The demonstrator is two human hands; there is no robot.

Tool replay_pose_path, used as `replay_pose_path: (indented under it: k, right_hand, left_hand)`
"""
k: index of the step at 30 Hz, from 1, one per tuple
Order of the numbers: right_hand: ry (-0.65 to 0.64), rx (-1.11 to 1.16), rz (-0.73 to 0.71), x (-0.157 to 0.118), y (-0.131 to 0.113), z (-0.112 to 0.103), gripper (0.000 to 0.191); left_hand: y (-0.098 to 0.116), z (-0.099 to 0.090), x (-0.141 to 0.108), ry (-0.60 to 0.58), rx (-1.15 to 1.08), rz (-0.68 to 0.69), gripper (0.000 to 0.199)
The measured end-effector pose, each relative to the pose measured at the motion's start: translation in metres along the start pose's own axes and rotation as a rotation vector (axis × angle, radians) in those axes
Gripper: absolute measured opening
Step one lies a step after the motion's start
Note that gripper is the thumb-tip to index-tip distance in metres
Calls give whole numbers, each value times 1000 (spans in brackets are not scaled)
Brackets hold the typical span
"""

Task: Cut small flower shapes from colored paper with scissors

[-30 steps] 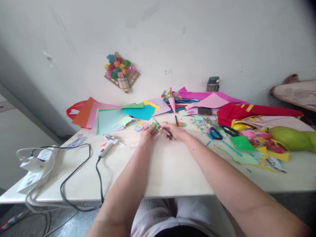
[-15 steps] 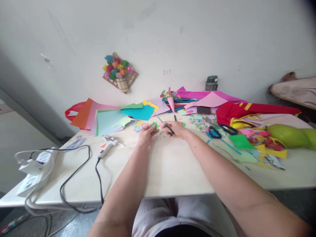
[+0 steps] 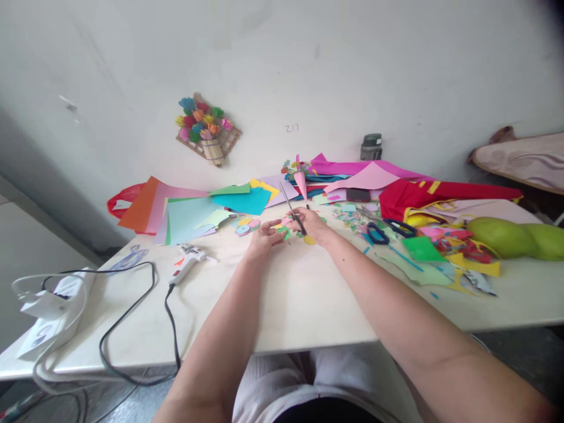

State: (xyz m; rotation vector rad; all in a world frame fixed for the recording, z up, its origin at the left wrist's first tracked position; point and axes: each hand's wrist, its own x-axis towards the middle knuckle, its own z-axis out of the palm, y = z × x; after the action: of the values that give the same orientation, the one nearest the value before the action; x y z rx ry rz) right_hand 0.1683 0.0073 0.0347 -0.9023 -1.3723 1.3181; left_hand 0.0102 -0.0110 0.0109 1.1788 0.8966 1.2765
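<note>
"What is seemingly finished?"
"Paper pieces (image 3: 245, 224), seen at ten o'clock from the left hand (image 3: 263, 238). Unfinished, apparently: a green piece (image 3: 286, 234), pinched at three by its fingers; scissors (image 3: 299, 222) are gripped by the right hand (image 3: 312, 224)."

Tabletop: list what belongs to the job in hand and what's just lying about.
Likely part of the job:
black-handled scissors, in the right hand
green paper piece, at the left hand

Apparently just lying about:
blue-handled scissors
hot-glue gun
turquoise paper sheet
lidded bottle

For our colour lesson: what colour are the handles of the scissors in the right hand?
Black scissor handles, best in the head view.
</note>
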Motion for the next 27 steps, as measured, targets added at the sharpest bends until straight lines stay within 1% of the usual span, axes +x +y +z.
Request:
replay_pose_path:
  k: [3, 6, 10, 14, 18, 23, 27]
  right_hand:
    - [-21, -46, 0, -2, -1, 1, 34]
    - [10, -112, 4, -2, -2, 3, 32]
    - [70, -89, 8, -1, -2, 5, 32]
    - [116, -59, 4, 1, 0, 7, 32]
    - [145, -76, 7, 1, 2, 9, 29]
    - [122, -101, 9, 1, 3, 10, 26]
    - [33, -64, 39, 3, 8, 8, 32]
  left_hand:
    - [1, 2, -1, -47, 9, -34, 59]
    - [0, 2, -1, -65, 31, -43, 54]
    - [-3, 2, 1, -12, 31, -53, 34]
    - [-5, 0, 3, 46, -34, -39, 32]
    - [-3, -1, 3, 58, -66, -14, 29]
    - [-2, -2, 3, 75, -62, -9, 29]
    - [-2, -3, 4, 114, -98, 23, 34]
